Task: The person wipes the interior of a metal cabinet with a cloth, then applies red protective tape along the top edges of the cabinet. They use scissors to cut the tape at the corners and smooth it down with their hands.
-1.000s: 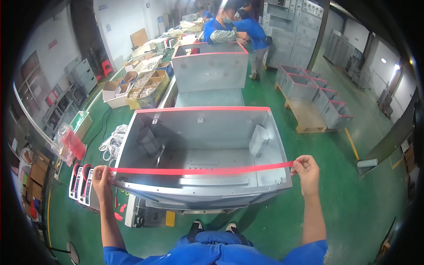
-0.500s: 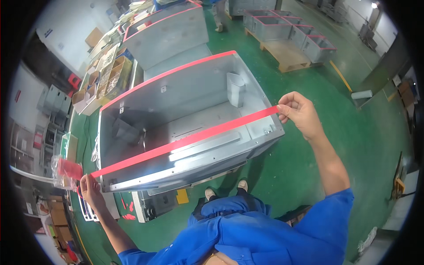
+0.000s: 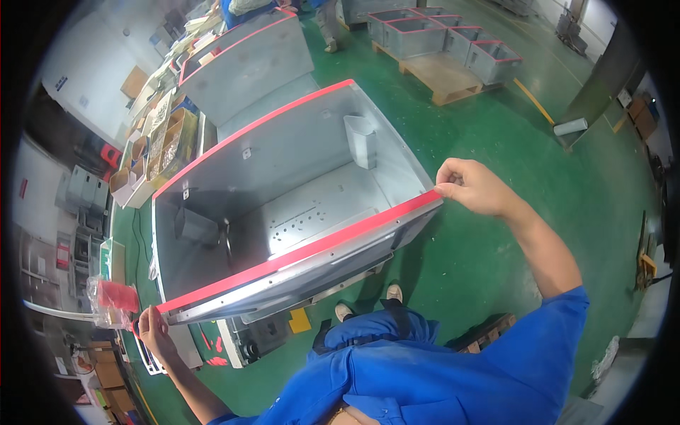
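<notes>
A long red tape strip [image 3: 312,248] stretches taut along the near rim of a large open grey metal box [image 3: 262,159]. My left hand [image 3: 156,334] is closed in a pinch on the strip's left end, near the box's near left corner. At the opposite end, my right hand [image 3: 473,187] pinches the strip between thumb and fingers by the near right corner. The strip lies on or just above the rim; I cannot tell if it touches all along. Red edging [image 3: 248,131] also covers the far rim. A dark and red item beside my left hand is mostly hidden.
Behind stands another red-edged metal box [image 3: 251,74], with a person [image 3: 327,25] near it. Parts bins [image 3: 166,145] line the left. A plastic-wrapped red bundle [image 3: 117,296] lies by my left hand. Several boxes sit on a wooden pallet [image 3: 435,74] at the far right.
Both hands have lowered the strip from across the box's opening toward me, onto or close to the near rim. The view has shifted slightly, and more of the box's floor shows.
</notes>
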